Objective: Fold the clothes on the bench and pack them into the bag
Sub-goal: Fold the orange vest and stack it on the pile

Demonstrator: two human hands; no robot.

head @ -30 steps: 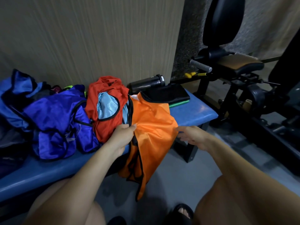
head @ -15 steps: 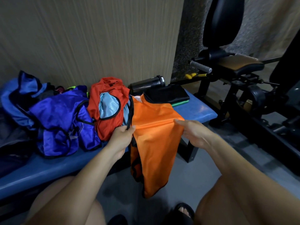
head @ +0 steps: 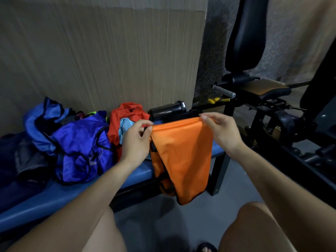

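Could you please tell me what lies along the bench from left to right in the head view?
Dark bag → blue clothes → red garment → left hand → orange garment → right hand.

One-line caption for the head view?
Both hands, left and right, pinch an orange garment hanging before the blue bench.

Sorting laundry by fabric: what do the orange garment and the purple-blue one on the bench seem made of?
Orange garment: probably thin synthetic, polyester-like; smooth with a faint sheen, hanging limp from both hands, black-trimmed edges. Purple-blue garment: likely a shinier satin-like synthetic; bright highlights along its crumples. Neither fibre can be confirmed by sight.
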